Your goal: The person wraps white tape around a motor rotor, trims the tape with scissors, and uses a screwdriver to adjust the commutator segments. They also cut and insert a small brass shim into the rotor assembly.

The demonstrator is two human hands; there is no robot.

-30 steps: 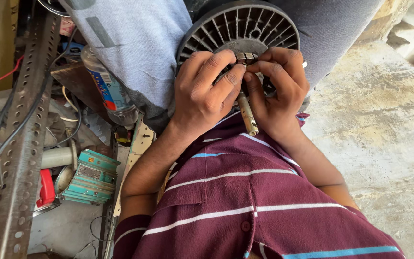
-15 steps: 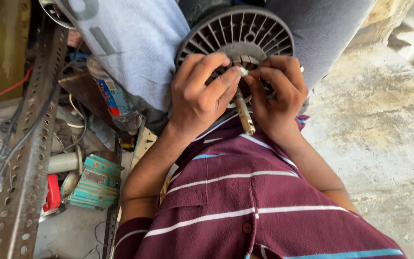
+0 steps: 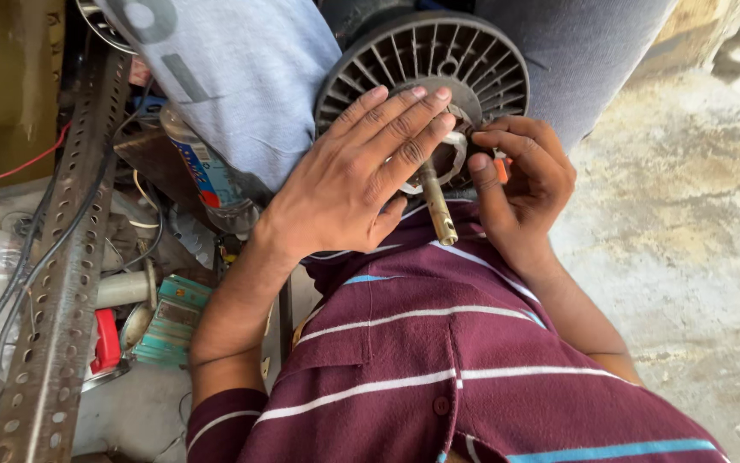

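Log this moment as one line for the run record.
left hand: flat on finned motor, by shaft | right hand: pinching small orange-tipped tool at hub | motor between knees | clutter on left: spool, can

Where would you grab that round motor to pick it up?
Grip the motor by its round ribbed rim, coming from both sides. It is wide and rests between the knees, so two hands fit it best. The thin shaft sticks out toward the shirt. The left hand lies flat on its face, and the right hand pinches something small there.
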